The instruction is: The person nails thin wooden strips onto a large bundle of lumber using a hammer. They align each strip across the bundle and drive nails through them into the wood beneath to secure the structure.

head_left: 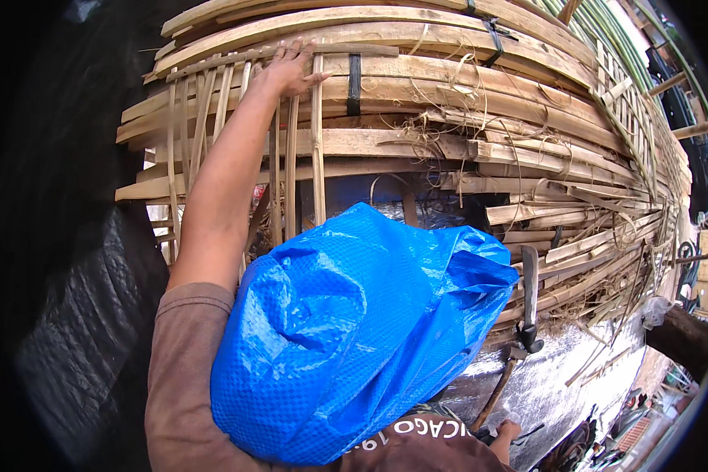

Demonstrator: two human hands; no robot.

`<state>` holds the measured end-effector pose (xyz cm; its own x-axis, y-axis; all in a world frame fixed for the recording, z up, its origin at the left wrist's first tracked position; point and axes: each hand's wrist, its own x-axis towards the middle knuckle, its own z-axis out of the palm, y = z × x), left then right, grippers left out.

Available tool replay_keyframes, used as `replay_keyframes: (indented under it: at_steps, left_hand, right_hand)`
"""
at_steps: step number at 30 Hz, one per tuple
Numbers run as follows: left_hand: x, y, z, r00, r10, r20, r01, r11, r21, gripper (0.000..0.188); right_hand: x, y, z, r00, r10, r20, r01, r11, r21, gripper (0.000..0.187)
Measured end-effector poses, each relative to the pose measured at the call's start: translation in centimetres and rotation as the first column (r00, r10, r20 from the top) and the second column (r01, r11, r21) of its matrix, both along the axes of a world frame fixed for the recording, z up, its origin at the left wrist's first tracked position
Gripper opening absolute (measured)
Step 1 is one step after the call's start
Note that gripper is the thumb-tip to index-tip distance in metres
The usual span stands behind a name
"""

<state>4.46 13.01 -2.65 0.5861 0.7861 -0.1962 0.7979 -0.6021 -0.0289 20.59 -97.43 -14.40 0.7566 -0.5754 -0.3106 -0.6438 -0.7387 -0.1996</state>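
My left hand (287,71) is stretched far forward, fingers spread and thumb out to the right. It lies on the top crosspiece of a slatted bamboo frame (317,149), whose thin uprights run down towards me. A crinkled blue woven plastic sheet (330,315) bulges up in front of my body and hides much of what lies below. At the lower right, small in view, my right hand (507,432) looks closed beside a dark, thin object; what it grips I cannot make out. Near it lies a wooden-handled hammer or hatchet (495,389), with a machete (530,291) just beyond.
Long split bamboo strips (417,86) are stacked across the far side, some bound with black straps (354,82). Curly shavings (425,134) cling to them. A shiny silver sheet (582,374) covers the ground at right. Dark sheeting (79,315) hangs at left.
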Motion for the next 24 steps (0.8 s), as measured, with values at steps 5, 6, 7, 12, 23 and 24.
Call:
replay_keyframes:
  at_steps: [5, 6, 7, 12, 23, 24]
  left_hand:
    - [0.1, 0.6, -1.5, 0.997, 0.027, 0.066, -0.028, 0.999, 0.022, 0.095]
    - [0.2, -0.4, -0.7, 0.997, 0.037, 0.07, -0.038, 0.999, 0.023, 0.095]
    - [0.7, -1.3, -0.1, 0.996, 0.044, 0.073, -0.046, 0.998, 0.03, 0.095]
    - [-0.3, -1.4, -1.2, 0.987, 0.06, 0.146, -0.077, 0.991, 0.112, 0.093]
    - [0.0, -1.6, -1.5, 0.962, 0.074, 0.263, -0.095, 0.993, 0.071, 0.092]
    - [0.3, -2.0, -1.5, 0.942, 0.081, 0.326, -0.106, 0.993, 0.058, 0.089]
  right_hand:
    - [0.2, -0.3, 3.3, 0.945, 0.147, 0.293, -0.092, 0.977, -0.193, 0.031]
    - [0.3, 0.0, 4.3, 0.902, 0.265, 0.341, -0.133, 0.922, -0.364, 0.035]
    - [0.3, 2.5, 5.6, 0.848, 0.382, 0.367, -0.152, 0.84, -0.521, 0.038]
    - [7.2, 28.4, 12.5, 0.564, 0.511, 0.649, -0.552, 0.817, -0.165, 0.038]
    - [3.9, 91.5, 16.7, -0.349, 0.465, 0.814, -0.892, -0.431, -0.136, 0.021]
    - [3.6, 94.8, 16.4, -0.378, 0.466, 0.8, -0.88, -0.45, -0.154, 0.024]
